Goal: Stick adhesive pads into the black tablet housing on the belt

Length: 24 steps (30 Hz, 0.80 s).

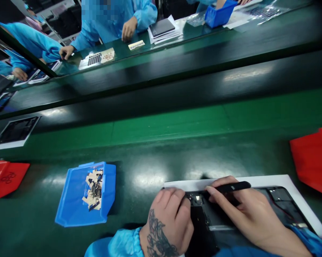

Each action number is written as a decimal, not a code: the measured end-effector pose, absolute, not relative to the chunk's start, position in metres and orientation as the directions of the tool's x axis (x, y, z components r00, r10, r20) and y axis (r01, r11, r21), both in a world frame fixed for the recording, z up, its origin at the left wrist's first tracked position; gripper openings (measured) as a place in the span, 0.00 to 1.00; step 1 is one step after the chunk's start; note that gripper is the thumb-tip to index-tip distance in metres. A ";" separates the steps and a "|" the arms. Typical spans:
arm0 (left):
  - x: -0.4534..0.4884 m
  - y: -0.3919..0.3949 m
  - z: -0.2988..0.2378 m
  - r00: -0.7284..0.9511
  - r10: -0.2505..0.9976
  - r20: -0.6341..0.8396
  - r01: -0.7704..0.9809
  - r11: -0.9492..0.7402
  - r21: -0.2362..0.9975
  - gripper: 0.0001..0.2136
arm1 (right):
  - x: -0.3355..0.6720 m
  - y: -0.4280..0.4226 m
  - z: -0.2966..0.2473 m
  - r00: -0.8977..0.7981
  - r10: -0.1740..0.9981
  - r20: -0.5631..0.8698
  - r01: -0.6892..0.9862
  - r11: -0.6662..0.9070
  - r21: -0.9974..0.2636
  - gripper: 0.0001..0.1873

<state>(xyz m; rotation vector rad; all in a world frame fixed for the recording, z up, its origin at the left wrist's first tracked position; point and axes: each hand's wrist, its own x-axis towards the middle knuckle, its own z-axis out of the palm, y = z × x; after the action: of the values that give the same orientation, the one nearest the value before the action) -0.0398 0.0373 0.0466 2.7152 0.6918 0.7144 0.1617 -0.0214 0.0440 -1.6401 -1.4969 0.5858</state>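
Right hand [253, 217] holds one black tool [228, 187] — one tablet [285, 208].

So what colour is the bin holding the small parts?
The open plastic parts bin is blue; head view.

We see the opened black device [281, 208] lying flat at the table's [150, 175] near edge, the black tool [230, 186] level across its far side.
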 end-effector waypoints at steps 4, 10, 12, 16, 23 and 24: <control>-0.037 0.033 0.045 0.781 0.484 0.395 0.381 -0.870 0.312 0.14 | 0.161 -0.022 0.043 0.161 0.960 0.230 0.607 0.088 -0.790 0.07; -0.034 0.030 0.038 0.779 0.518 0.353 0.430 -0.851 0.302 0.18 | 0.160 -0.020 0.047 0.138 0.961 0.240 0.652 0.094 -0.752 0.05; -0.034 0.030 0.037 0.781 0.521 0.346 0.430 -0.849 0.308 0.20 | 0.162 -0.022 0.050 0.130 0.956 0.262 0.654 0.116 -0.747 0.05; -0.033 0.028 0.036 0.782 0.543 0.308 0.456 -0.833 0.313 0.23 | 0.167 -0.024 0.056 0.159 0.949 0.273 0.669 0.100 -0.736 0.05; -0.031 0.028 0.038 0.806 0.565 0.177 0.497 -0.808 0.316 0.21 | 0.162 -0.010 0.055 0.371 0.928 -0.031 0.161 -0.097 -0.982 0.12; -0.031 0.028 0.039 0.806 0.562 0.187 0.492 -0.810 0.319 0.21 | 0.161 -0.008 0.056 0.377 0.924 -0.064 0.115 -0.116 -0.987 0.13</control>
<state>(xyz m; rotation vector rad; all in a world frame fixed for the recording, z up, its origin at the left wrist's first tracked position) -0.0307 0.0284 0.0387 2.7379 0.8137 0.3991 0.1613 -0.0081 0.0560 -1.5316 -0.9683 0.9169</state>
